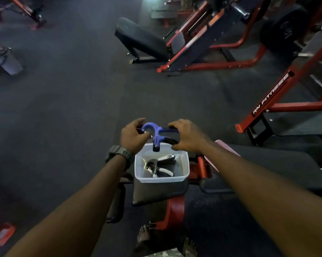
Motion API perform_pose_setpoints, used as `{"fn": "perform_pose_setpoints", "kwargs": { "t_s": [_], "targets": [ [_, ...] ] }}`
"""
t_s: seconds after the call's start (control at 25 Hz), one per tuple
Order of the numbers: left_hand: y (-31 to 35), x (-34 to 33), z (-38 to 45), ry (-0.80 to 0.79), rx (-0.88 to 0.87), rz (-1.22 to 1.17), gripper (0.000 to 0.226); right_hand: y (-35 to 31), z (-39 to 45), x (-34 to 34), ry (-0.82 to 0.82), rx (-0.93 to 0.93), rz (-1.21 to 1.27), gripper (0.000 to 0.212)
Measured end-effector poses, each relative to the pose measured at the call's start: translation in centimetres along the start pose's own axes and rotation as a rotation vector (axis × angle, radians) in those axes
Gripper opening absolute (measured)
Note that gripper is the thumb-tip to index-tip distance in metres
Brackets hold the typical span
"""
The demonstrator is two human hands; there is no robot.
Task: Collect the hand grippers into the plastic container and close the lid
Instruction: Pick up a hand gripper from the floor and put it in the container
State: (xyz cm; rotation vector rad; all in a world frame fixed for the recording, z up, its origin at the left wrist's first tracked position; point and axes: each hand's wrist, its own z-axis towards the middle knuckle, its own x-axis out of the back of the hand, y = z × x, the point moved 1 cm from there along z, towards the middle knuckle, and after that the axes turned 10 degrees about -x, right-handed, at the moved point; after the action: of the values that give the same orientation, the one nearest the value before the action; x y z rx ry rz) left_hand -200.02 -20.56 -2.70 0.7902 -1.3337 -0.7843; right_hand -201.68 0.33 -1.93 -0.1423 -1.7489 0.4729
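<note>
Hands, left (131,137) and right (187,135), grip blue plastic hand gripper (156,133) above clear plastic container (162,179) holding a grey one (159,166); tilted release could catch the rim.

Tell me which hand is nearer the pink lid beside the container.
Right. The right hand grips the blue hand gripper just left of the pink lid, its wrist nearly over it. The left hand holds the gripper's other end, farther away across the plastic container.
</note>
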Motion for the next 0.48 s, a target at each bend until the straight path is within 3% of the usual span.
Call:
{"fn": "perform_pose_setpoints", "kwargs": {
  "t_s": [0.12,0.24,0.48],
  "targets": [
    [-4.6,-0.3,0.3,-0.317,-0.135,0.329,0.066,0.3,1.1,-3.4,-0.078,0.009,-0.165,0.078],
    [-8.1,-1.9,1.6,-0.552,-0.185,0.498,0.052,1.2,2.0,-6.8,-0.126,-0.011,-0.227,0.067],
    [-14.0,-6.5,3.1,-0.668,-0.184,0.623,0.042,4.6,5.1,-13.9,-0.241,-0.030,-0.208,0.065]
  ]
}}
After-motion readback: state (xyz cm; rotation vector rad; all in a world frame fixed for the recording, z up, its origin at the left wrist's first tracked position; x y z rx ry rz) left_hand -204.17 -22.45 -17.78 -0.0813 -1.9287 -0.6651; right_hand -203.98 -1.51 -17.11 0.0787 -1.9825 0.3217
